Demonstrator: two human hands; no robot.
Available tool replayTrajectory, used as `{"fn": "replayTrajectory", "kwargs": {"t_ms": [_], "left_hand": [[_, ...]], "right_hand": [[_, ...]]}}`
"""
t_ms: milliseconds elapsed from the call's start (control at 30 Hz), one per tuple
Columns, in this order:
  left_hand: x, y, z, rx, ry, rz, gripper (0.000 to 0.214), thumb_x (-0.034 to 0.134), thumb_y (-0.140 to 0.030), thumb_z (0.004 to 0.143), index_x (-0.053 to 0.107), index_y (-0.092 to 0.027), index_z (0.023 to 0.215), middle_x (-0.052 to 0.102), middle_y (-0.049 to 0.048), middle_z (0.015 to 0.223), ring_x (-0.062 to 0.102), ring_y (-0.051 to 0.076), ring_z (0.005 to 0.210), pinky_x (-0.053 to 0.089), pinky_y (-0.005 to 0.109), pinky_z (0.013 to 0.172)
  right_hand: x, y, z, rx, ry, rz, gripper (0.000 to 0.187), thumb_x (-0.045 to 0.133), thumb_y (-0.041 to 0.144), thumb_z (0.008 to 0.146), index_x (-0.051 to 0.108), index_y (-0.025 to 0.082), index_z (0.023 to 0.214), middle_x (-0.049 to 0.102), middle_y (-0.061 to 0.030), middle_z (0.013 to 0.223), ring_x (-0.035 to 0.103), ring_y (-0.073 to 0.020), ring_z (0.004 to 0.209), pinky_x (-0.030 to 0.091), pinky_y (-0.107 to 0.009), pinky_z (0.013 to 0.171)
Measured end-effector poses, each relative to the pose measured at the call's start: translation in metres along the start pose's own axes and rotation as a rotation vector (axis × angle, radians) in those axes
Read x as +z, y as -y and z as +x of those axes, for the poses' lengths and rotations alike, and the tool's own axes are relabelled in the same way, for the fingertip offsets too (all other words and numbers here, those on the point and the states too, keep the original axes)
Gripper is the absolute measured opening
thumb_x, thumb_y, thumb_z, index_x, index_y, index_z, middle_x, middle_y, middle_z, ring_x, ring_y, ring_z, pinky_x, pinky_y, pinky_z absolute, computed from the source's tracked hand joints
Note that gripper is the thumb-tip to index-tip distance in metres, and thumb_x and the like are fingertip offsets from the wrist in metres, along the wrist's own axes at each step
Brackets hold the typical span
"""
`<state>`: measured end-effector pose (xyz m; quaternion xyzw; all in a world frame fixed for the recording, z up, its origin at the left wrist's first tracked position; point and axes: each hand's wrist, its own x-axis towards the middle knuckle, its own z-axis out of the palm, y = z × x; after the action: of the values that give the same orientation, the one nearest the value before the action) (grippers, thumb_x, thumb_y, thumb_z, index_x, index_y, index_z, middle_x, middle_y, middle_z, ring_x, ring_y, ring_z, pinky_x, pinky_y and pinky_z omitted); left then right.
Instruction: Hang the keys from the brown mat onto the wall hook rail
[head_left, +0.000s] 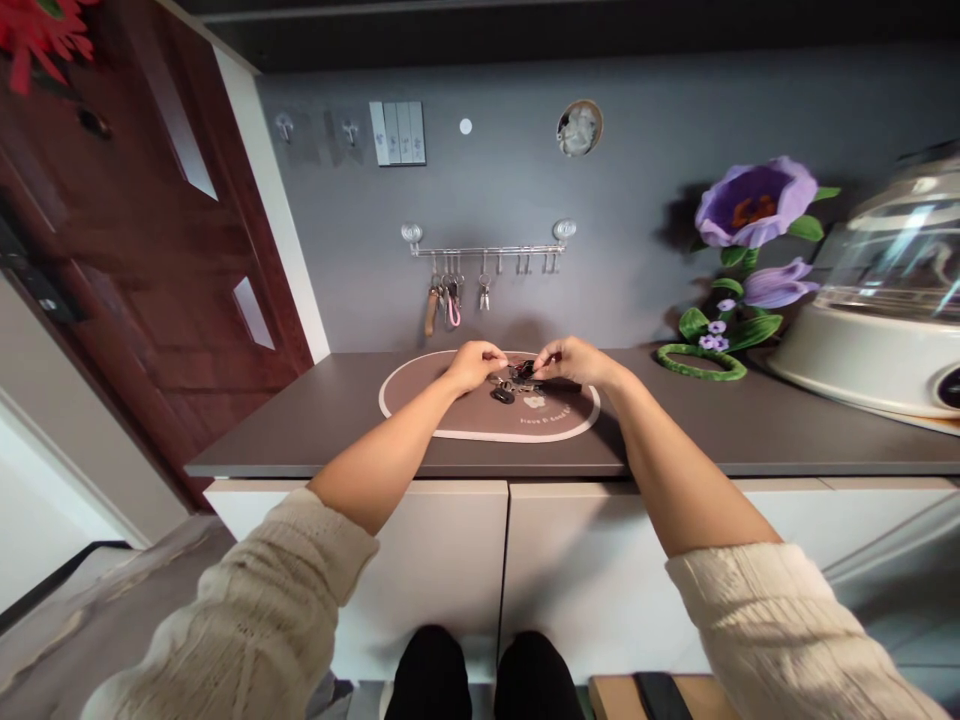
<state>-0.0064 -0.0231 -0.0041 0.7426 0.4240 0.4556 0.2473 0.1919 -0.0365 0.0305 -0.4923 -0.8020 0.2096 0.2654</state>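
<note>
Both my hands meet over an oval brown mat [420,400] on a dark counter. My left hand [474,364] is closed in a pinch on a bunch of keys [514,379] with a dark fob hanging toward the mat. My right hand [574,360] is also closed, pinching the other side of the same bunch. The keys hang just above the mat between my two hands.
A wall rail [486,250] with hooks holds several key sets above the mat. Purple artificial flowers [754,205] stand at the right, beside a white appliance [877,320] with a clear lid. A dark wooden door [135,240] is at the left. White cabinet doors [510,570] sit below the counter.
</note>
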Motion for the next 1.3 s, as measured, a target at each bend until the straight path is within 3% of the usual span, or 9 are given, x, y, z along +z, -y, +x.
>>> {"fn": "replayTrajectory", "kwargs": {"t_ms": [133, 300, 667, 1000, 1300], "left_hand": [[-0.0009, 0.0019, 0.001, -0.012, -0.002, 0.008, 0.012, 0.06, -0.022, 0.066, 0.065, -0.012, 0.071, 0.06, 0.0011, 0.063, 0.048, 0.01, 0.057, 0.038, 0.025, 0.062], [-0.0024, 0.0043, 0.0021, -0.021, -0.014, 0.008, 0.013, 0.06, -0.023, 0.065, 0.065, -0.012, 0.071, 0.061, 0.0013, 0.064, 0.048, 0.01, 0.059, 0.037, 0.025, 0.063], [-0.0019, 0.0053, 0.0022, -0.011, -0.046, 0.016, 0.012, 0.059, -0.022, 0.066, 0.065, -0.013, 0.071, 0.063, 0.0024, 0.067, 0.05, 0.011, 0.06, 0.038, 0.025, 0.063], [-0.0012, 0.0009, 0.0006, -0.019, -0.06, 0.011, 0.011, 0.059, -0.021, 0.066, 0.065, -0.013, 0.071, 0.065, 0.0043, 0.071, 0.052, 0.012, 0.063, 0.039, 0.026, 0.066], [-0.002, 0.0012, 0.0016, 0.015, -0.059, 0.026, 0.015, 0.058, -0.024, 0.067, 0.065, -0.013, 0.073, 0.065, 0.0042, 0.071, 0.052, 0.012, 0.064, 0.04, 0.026, 0.066]], "right_hand": [[-0.0009, 0.0036, -0.0048, 0.039, 0.096, -0.201, 0.022, 0.072, 0.034, 0.049, 0.065, 0.016, 0.061, 0.059, 0.0024, 0.055, 0.049, -0.0096, 0.055, 0.035, -0.021, 0.054], [0.0015, 0.0059, -0.0045, 0.051, 0.085, -0.341, 0.022, 0.073, 0.036, 0.047, 0.068, 0.018, 0.059, 0.059, 0.0022, 0.052, 0.049, -0.0104, 0.054, 0.033, -0.021, 0.052], [0.0032, 0.0007, -0.0037, 0.11, 0.125, -0.165, 0.02, 0.07, 0.03, 0.05, 0.07, 0.015, 0.064, 0.063, 0.0003, 0.058, 0.051, -0.0106, 0.055, 0.037, -0.021, 0.055], [0.0078, 0.0055, -0.0081, 0.185, 0.18, -0.037, 0.013, 0.067, 0.025, 0.053, 0.064, 0.013, 0.057, 0.055, 0.0024, 0.048, 0.046, -0.0078, 0.045, 0.035, -0.02, 0.047], [0.0048, 0.003, -0.0044, 0.11, 0.067, -0.142, 0.017, 0.059, 0.028, 0.062, 0.065, 0.012, 0.066, 0.05, 0.0037, 0.048, 0.04, -0.0061, 0.045, 0.031, -0.019, 0.046]]}}
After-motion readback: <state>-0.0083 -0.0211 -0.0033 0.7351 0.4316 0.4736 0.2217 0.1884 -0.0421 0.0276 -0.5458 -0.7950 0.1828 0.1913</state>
